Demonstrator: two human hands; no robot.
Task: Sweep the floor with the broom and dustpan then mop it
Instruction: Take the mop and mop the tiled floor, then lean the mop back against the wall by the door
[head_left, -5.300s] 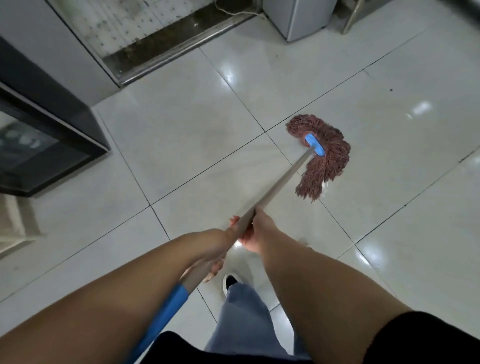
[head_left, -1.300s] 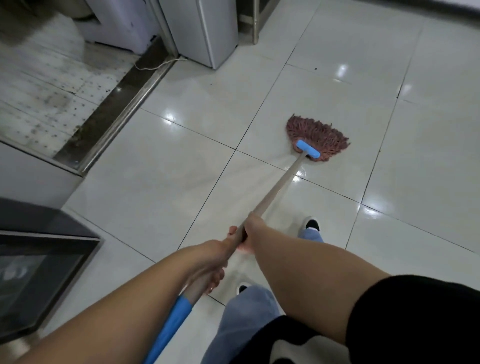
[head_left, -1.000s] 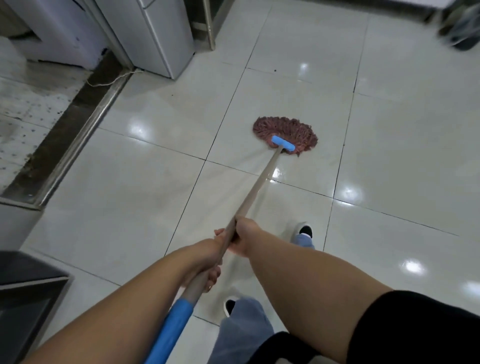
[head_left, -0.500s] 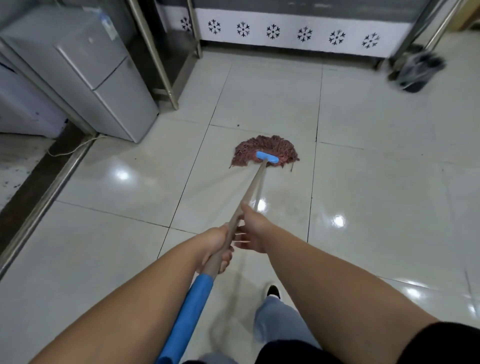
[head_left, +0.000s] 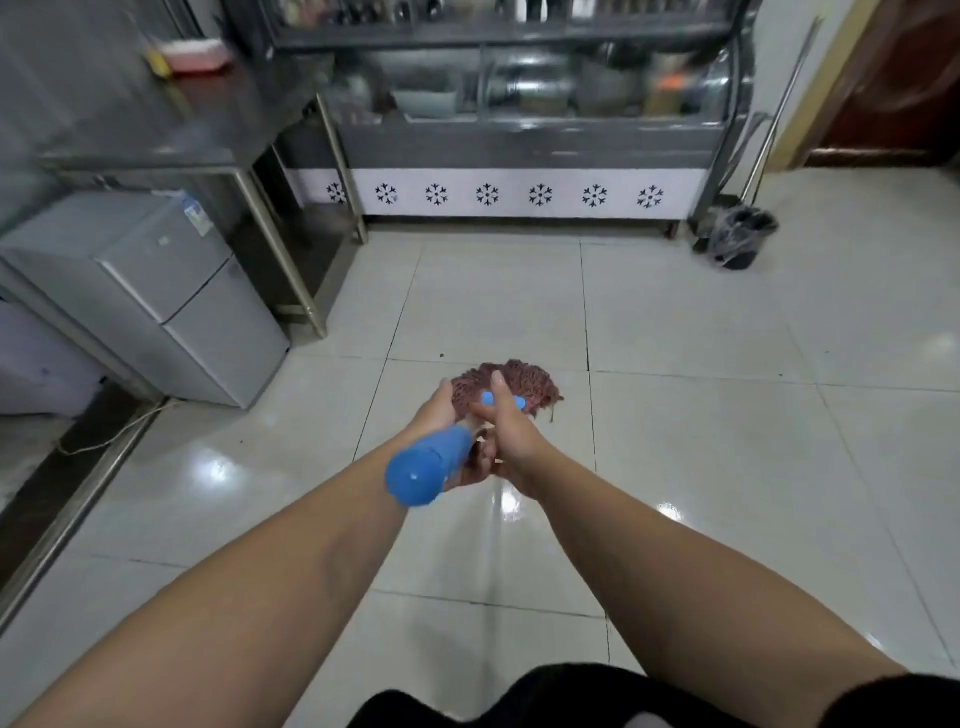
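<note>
From the head view, I see both my bare forearms reaching out over the glossy white tiled floor, meeting on the mop handle, which points almost straight back at the camera so that its blue plastic grip end fills the middle of the picture. My left hand is curled round the handle just beyond the blue grip, its fingers wrapped under and clamped on the shaft. My right hand sits against the handle from the other side, the thumb stretched up along it; its fingers are hidden behind the palm, so I cannot tell how tightly they close. The reddish-brown string mop head with its blue clamp lies on the floor just past my hands, partly covered by them. To the left stands a small grey two-door fridge, and behind it a stainless steel bench whose legs come down near the mop's patch of floor; a blurred red and yellow object rests on the bench top. Straight ahead, well apart from the mop, runs a glass display counter with a white base band of black snowflake marks. At its right corner a dark bin lined with clear plastic sits on the floor, with a thin metal pole leaning by the wall beside it. A dark brown door shows at the far right. A loose pale cord trails along the metal floor strip at the left.
</note>
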